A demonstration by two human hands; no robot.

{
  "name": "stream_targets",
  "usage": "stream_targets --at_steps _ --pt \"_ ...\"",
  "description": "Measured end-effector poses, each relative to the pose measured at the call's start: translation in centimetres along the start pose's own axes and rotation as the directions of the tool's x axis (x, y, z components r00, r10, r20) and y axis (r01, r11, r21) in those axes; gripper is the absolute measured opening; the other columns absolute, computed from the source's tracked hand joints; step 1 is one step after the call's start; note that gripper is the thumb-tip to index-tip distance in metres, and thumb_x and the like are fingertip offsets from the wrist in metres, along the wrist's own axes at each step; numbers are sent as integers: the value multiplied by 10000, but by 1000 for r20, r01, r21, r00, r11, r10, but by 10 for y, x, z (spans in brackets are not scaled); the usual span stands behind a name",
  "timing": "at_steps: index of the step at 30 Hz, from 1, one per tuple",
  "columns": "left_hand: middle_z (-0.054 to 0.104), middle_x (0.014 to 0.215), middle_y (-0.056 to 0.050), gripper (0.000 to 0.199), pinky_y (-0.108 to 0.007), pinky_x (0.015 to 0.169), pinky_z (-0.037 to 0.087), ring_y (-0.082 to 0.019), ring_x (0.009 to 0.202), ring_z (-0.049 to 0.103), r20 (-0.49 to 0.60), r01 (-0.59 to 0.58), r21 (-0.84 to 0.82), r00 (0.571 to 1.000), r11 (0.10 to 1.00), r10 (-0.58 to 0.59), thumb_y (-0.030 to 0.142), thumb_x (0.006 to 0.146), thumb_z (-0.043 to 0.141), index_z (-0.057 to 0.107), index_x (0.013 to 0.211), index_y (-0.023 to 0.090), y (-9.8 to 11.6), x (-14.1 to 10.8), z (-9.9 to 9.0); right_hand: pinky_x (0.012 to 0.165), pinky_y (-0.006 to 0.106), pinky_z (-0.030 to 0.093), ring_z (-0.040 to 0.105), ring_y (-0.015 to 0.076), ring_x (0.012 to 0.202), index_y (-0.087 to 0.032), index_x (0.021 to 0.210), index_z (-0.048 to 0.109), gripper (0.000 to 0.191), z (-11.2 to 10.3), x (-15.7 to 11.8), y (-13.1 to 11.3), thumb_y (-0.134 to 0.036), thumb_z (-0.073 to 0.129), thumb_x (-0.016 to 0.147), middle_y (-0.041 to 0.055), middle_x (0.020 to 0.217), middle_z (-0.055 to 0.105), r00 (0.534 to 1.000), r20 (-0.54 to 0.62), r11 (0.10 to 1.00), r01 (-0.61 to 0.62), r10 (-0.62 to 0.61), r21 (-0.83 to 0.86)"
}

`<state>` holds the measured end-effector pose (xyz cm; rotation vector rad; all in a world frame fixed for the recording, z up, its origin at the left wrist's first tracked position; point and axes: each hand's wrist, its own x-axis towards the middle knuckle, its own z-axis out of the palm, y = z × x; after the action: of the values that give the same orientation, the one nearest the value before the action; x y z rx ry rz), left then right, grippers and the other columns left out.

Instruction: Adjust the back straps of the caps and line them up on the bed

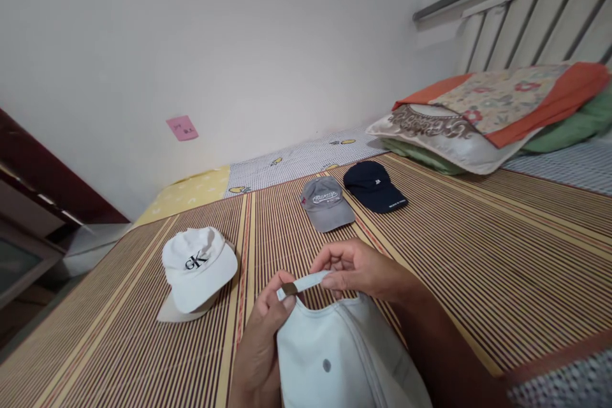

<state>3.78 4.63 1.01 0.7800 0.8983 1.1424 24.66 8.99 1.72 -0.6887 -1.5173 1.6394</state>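
Observation:
A pale, light-blue baseball cap (329, 357) is held close to me, its back opening facing away and its lower part cut off by the frame edge. My left hand (262, 325) pinches the strap's left end beside a brownish metal buckle (289, 289). The strap's (310, 282) right end is pinched between the thumb and fingers of my right hand (358, 271). Beyond my hands lie a grey cap (327, 204) with white lettering and a navy cap (374, 187). To the left, a white cap (199, 268) with black letters rests on another pale cap (179, 313).
A striped bamboo mat (268, 229) covers the bed. Stacked pillows (482, 111) lie at the far right before a slatted headboard (535, 16). Behind stands a white wall (239, 44) with a pink note (182, 128). Dark furniture (48, 172) is at the left.

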Motion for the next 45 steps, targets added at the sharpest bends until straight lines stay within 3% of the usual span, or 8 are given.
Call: stream_targets --at_steps 5,8,14,22,36,40,43,45 --pt "693 697 2 368 -241 666 554 -137 618 654 -104 40 -270 992 962 -70 191 563 923 756 890 176 -8 -6 1 588 212 442 578 87 615 -130 926 698 310 5 0 -1 -355 832 760 -4 741 664 1000 2 1000 4 -4 -8" --pt "708 669 -25 326 -295 721 589 -180 649 690 -116 51 -277 990 960 -86 197 546 932 778 828 144 -9 -8 2 587 197 427 569 80 625 -131 917 705 271 6 0 -2 -331 819 775 0 745 674 1000 3 999 27 -27 -23" --pt "715 670 -36 201 -323 789 595 -194 677 709 7 73 -258 997 963 -74 212 626 895 774 768 136 -7 -9 3 561 189 436 578 76 589 -130 920 730 262 5 0 0 -343 814 794 -3 711 675 997 17 997 76 -76 -2" --pt "740 723 -41 202 -346 848 588 -216 755 727 79 88 -340 995 936 -65 189 638 876 796 823 165 -12 -8 2 530 181 464 601 70 542 -120 893 720 281 9 1 -1 -335 843 760 6 707 700 999 18 995 47 -48 85" --pt "770 754 -76 281 -386 855 589 -267 803 735 -37 108 -334 991 936 -127 168 531 928 814 788 166 -8 -11 11 544 183 487 625 79 566 -108 904 731 300 15 -1 -8 -326 859 743 16 710 716 998 44 993 32 -37 113" --pt "740 693 -65 216 -399 863 581 -282 808 733 47 210 -406 977 889 -209 271 642 892 788 776 137 -4 -9 10 546 174 479 615 70 568 -113 914 733 284 14 -2 -7 -313 851 750 16 727 720 998 38 995 36 -40 94" --pt "735 713 -85 347 -413 856 571 -289 813 729 120 271 -410 963 871 -243 467 781 789 777 846 127 -1 -10 7 549 176 478 612 72 578 -119 919 735 282 13 -3 -8 -321 844 756 19 748 721 999 35 997 21 -23 71" --pt "736 738 -90 394 -413 855 562 -288 812 724 177 256 -381 963 888 -202 522 781 774 770 849 133 0 -10 5 561 187 488 620 83 603 -122 923 737 282 12 -4 -9 -327 840 759 24 767 721 999 33 999 19 -20 48"
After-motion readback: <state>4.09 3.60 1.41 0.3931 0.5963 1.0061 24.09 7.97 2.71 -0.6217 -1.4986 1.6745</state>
